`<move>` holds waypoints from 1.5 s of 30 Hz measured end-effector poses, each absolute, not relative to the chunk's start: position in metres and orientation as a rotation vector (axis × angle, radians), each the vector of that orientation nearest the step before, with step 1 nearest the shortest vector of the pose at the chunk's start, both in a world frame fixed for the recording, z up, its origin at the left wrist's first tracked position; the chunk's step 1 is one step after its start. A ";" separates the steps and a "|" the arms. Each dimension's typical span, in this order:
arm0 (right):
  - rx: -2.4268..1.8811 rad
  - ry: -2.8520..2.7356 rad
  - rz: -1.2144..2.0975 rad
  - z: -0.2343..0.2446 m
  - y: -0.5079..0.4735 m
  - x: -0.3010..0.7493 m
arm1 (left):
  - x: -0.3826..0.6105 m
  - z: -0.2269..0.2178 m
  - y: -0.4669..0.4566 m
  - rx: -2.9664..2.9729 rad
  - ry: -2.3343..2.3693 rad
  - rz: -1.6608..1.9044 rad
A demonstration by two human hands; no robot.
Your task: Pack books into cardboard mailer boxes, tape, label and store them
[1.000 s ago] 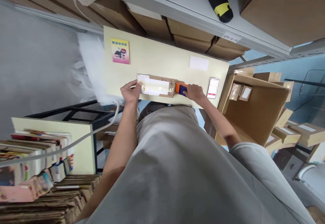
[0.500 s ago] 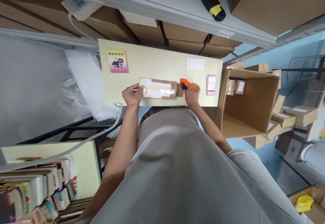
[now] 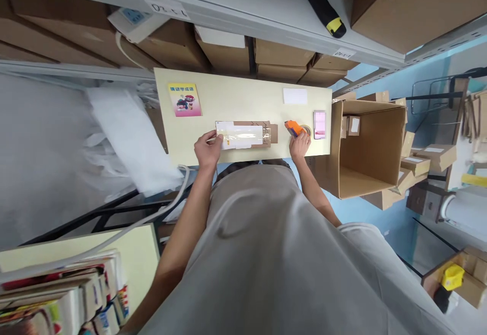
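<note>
A flat cardboard package (image 3: 247, 136) with white paper and shiny clear tape on its top lies near the table's front edge. My left hand (image 3: 208, 148) pinches its left end, thumb on top. My right hand (image 3: 300, 145) is closed around an orange tape dispenser (image 3: 293, 127), with a tape roll at its right side. The dispenser rests on or just above the table, apart from the package's right end. A short brown flap (image 3: 274, 134) sticks out of that end.
On the pale table (image 3: 236, 97) lie a colourful booklet (image 3: 185, 100), a white paper (image 3: 295, 96) and a phone (image 3: 320, 124). A large open carton (image 3: 337, 147) stands against the right side. Above, a metal shelf (image 3: 243, 5) holds a black-and-yellow tool (image 3: 321, 5). White wrapping (image 3: 131, 137) hangs at left.
My right hand has moved the tape dispenser rightward, away from the package. My left hand still grips the package's left end. The whole view has shifted slightly.
</note>
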State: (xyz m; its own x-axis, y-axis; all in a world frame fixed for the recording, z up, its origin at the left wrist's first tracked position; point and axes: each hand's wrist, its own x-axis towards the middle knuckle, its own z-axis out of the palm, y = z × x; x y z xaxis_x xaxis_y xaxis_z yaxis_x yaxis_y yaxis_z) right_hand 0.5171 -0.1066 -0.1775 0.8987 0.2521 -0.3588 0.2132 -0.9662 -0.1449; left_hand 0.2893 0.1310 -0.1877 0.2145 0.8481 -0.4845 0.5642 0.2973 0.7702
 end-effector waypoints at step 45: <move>-2.168 -0.188 0.805 -0.155 -0.031 0.465 | 0.287 -0.214 0.178 1.400 1.248 0.202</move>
State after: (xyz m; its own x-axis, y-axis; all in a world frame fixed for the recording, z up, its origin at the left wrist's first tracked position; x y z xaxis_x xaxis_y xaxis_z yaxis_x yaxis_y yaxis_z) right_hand 0.4645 -0.0315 -0.1547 0.7866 0.3813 -0.4857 -0.1269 -0.6700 -0.7315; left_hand 0.2870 0.1779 -0.2145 0.4118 0.7452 -0.5244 0.5413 0.2629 0.7987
